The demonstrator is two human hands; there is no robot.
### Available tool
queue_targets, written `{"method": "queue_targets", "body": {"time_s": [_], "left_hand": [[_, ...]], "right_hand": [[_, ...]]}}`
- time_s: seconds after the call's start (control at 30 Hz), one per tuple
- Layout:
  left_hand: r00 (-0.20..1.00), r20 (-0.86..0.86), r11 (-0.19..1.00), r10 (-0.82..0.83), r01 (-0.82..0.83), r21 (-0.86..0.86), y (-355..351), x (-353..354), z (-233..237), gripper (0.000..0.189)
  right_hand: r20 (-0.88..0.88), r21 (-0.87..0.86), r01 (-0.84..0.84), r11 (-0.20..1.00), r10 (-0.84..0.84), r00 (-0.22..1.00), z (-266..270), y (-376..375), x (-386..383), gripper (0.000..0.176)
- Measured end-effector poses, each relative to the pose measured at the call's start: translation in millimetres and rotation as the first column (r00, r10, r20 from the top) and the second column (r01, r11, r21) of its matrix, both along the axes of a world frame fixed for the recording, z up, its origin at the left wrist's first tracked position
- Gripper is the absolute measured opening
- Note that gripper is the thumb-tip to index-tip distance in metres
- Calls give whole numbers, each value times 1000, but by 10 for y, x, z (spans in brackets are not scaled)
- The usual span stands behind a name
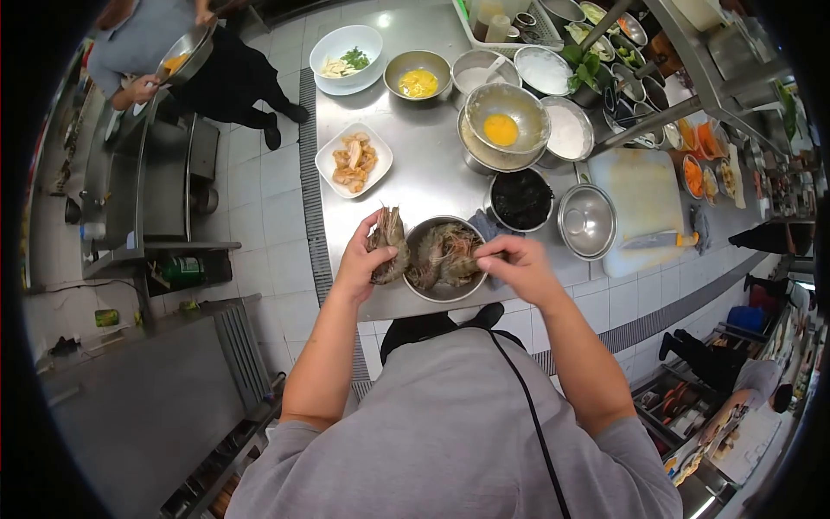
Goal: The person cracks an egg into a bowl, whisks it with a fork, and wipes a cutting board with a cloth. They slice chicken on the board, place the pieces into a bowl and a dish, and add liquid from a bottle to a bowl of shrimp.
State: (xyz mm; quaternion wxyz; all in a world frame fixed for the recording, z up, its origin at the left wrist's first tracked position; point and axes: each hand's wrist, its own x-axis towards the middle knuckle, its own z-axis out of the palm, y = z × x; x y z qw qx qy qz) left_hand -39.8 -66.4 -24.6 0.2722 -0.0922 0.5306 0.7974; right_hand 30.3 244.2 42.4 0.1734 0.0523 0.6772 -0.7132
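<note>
1. A square white dish (328, 161) holds brownish food pieces (354, 162).
2. A yellow-handled knife (653, 240) lies on a cutting board (641, 197).
3. A shiny steel bowl (588, 223) stands at the board's edge.
4. A co-worker (149, 41) holds a metal pan (199, 57).

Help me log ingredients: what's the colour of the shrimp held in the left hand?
Greyish brown; see the shrimp in the left hand, head view.

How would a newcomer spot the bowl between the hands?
Find the steel table, then its edge nearest the wearer. The round metal bowl sits there between the left hand and right hand. Unlike the white square dish beyond the left hand and its yellow-brown pieces, it holds whole grey-brown prawns.
</note>
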Motion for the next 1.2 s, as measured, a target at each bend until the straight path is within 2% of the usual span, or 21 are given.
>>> {"method": "queue_targets", "body": {"time_s": [0.07,0.2,0.27,0.33,0.37,0.43,0.47,0.53,0.6,0.67,0.73,0.77,0.8,0.83,0.9,0.93,1.0,1.03,1.07,1.13,1.2], "left_hand": [[1000,19,999,20,-21,33,-15,-1,91,82],[999,8,997,42,-42,60,-44,3,137,81],[999,10,997,42,-42,59,-26,-8,122,81],[999,17,999,39,-39,18,2,-5,59,80],[999,14,999,38,-38,22,17,-10,35,80],[1000,13,1000,23,-23,-5,34,-2,-12,80],[1000,12,1000,20,-20,-4,51,3,-32,80],[999,-8,998,36,-37,-52,117,7,-71,79],[998,-51,996,32,-37,-81,228,64,-43,78],[995,-96,993,39,-49,-108,357,103,-54,77],[954,-291,957,-73,-15,-289,489,164,-113,75],[934,-339,950,-115,3,-313,571,208,-25,70],[823,-487,833,-294,-30,-552,588,248,56,68],[770,-527,804,-359,-31,-594,593,293,84,69],[717,-568,770,-405,-67,-634,628,428,104,70],[709,-561,719,-428,-109,-687,679,546,79,73],[711,-554,650,-433,-179,-738,800,781,-53,77],[716,-529,568,-455,-225,-792,873,879,-181,80],[723,-506,476,-470,-276,-835,934,918,-273,83],[766,-504,458,-400,-309,-833,997,992,-260,88],[842,-441,448,-311,-279,-849,1033,1100,-175,88]], "right_hand": [[-154,-132,74,988,-95,984,233,104,-36,11],[-196,-130,72,989,-97,976,393,68,-85,12],[-329,391,-133,911,273,904,291,-145,-143,12],[-207,653,-305,693,551,809,-71,-386,-166,20],[-206,656,-303,691,551,809,-277,-513,-168,20],[-487,814,30,581,652,582,-628,-729,-151,22],[-487,814,33,580,650,583,-680,-774,-184,22],[-289,957,91,276,868,403,-765,-813,-267,23],[-213,974,14,226,892,398,-738,-809,-283,19],[-203,971,-28,238,877,435,-677,-693,-213,16],[-280,955,33,295,856,434,-614,-555,-87,23],[-407,896,94,434,719,564,-449,-496,-11,34],[-508,817,173,550,547,665,-349,-434,75,46],[-510,819,166,550,562,651,-382,-358,197,46],[-447,720,332,609,42,894,-621,-228,428,63],[-456,716,323,619,64,888,-827,-199,492,63],[171,332,100,938,-164,971,-1092,-191,543,62],[298,101,97,990,-123,946,-1108,-217,534,61],[280,91,57,994,-80,957,-1118,-296,495,61],[306,-86,186,979,-151,940,-1123,-463,469,54],[304,-124,134,983,-91,948,-1099,-557,455,51]]}}
